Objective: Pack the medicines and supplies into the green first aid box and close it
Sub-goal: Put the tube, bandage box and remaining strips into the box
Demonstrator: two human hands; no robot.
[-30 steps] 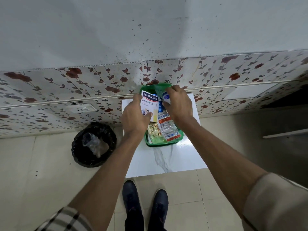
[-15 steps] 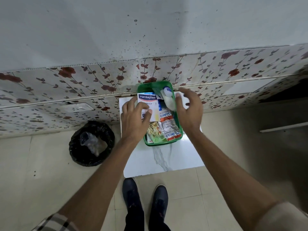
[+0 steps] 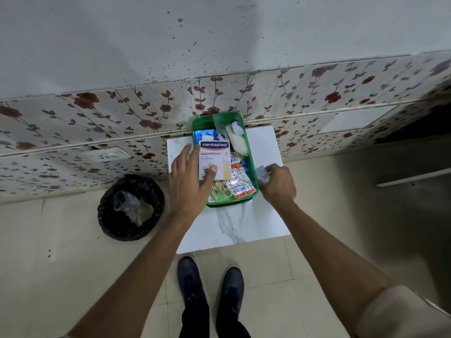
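**Green first aid box, open, on white table: contents and hands**

Nearest: a pair of dark shoes (image 3: 210, 286) on pale floor tiles, toes pointing at a white marble-patterned table (image 3: 244, 228).

Left hand (image 3: 189, 184): fingers spread and open over the box's left edge, thumb pressed on the lower part of a white plaster carton; nothing gripped.

Right hand (image 3: 278, 182): beside the box's right wall, fingers curled around a small greyish object (image 3: 263, 173), blurred, not identifiable.

Green first aid box (image 3: 253, 174): green plastic, rectangular, rounded corners, lid off or open, standing on the table's far half, its far end close to the wall. Contents, near to far:
- amber capsules in a blister strip (image 3: 219, 189), near-left corner;
- silver foil strips with orange and blue print (image 3: 240, 181), text unreadable;
- plaster carton (image 3: 214, 158), lying on top, reading "Hansaplast", "WASHPROOF", "8";
- blue packet (image 3: 205, 136), partly under the carton;
- white roll or bottle with a blue-and-white cap (image 3: 236, 137), tilted, far-right.

Left of the table: a bin with a black liner (image 3: 130, 207) holding clear plastic.

Farthest: a wall band with a red floral pattern (image 3: 97, 113), stained grey wall above.
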